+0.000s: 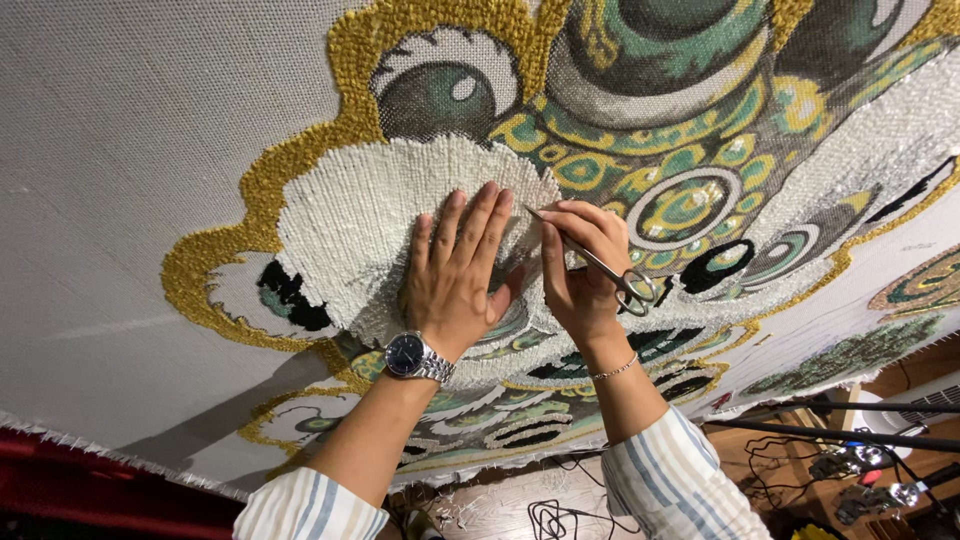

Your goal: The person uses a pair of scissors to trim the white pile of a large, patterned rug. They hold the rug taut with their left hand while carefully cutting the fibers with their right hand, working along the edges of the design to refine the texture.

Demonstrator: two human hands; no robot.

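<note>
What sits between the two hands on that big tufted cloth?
Head view: only white tufted pile between the left hand and right hand, with the scissors' tips.

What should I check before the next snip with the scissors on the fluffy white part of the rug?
1. Left hand flat on the white tufted patch: ok.
2. Right hand gripping the scissors: ok.
3. Scissor tip at the white patch's edge, near the left fingertips: not ok, very close.
4. Blades open or closed: cannot tell.
5. Canvas stretched smooth: ok.
6. Watch and bracelet away from the yarn being cut: ok.
</note>
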